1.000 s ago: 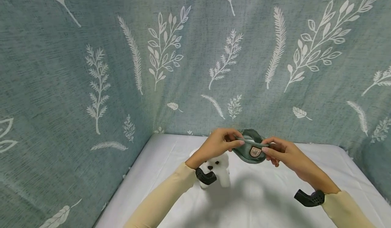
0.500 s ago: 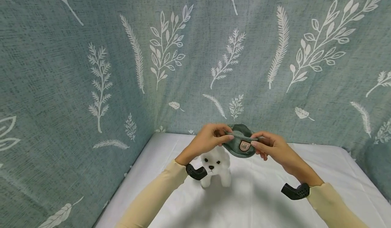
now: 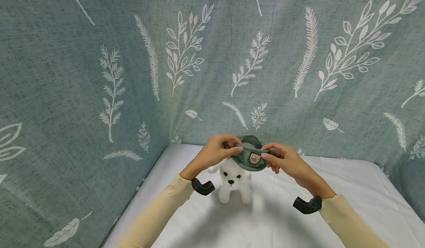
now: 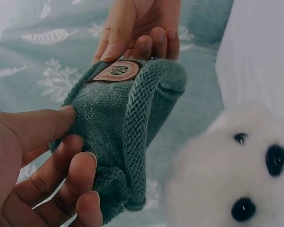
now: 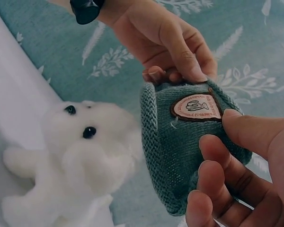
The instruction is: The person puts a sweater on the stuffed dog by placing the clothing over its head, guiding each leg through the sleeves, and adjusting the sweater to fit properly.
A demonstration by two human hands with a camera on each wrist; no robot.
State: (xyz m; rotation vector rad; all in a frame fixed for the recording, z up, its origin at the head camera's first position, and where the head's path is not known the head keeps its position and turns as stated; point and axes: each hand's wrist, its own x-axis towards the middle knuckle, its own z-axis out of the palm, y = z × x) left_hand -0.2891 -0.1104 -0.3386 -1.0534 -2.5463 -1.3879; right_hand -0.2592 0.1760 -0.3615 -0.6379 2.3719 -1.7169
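A small green knitted hat (image 3: 249, 155) with a round tan patch (image 5: 195, 107) is held in the air between both hands, stretched open. My left hand (image 3: 217, 151) pinches its left rim, thumb on the outside (image 4: 42, 125). My right hand (image 3: 282, 158) pinches the right rim next to the patch. Just below the hat stands a white plush dog (image 3: 234, 179) on the white cloth (image 3: 292, 226), its head under the hat's left part. The dog's black eyes and nose show in the left wrist view (image 4: 255, 189) and the right wrist view (image 5: 80, 156).
Green curtains with white leaf prints (image 3: 99, 74) wall the white surface at the back and left. The left curtain meets the white cloth close to the dog. A black wrist mount (image 3: 307, 205) sits on each forearm.
Both hands have carried the hat leftward and slightly up, from right of the dog to just over its head. The dog has not moved.
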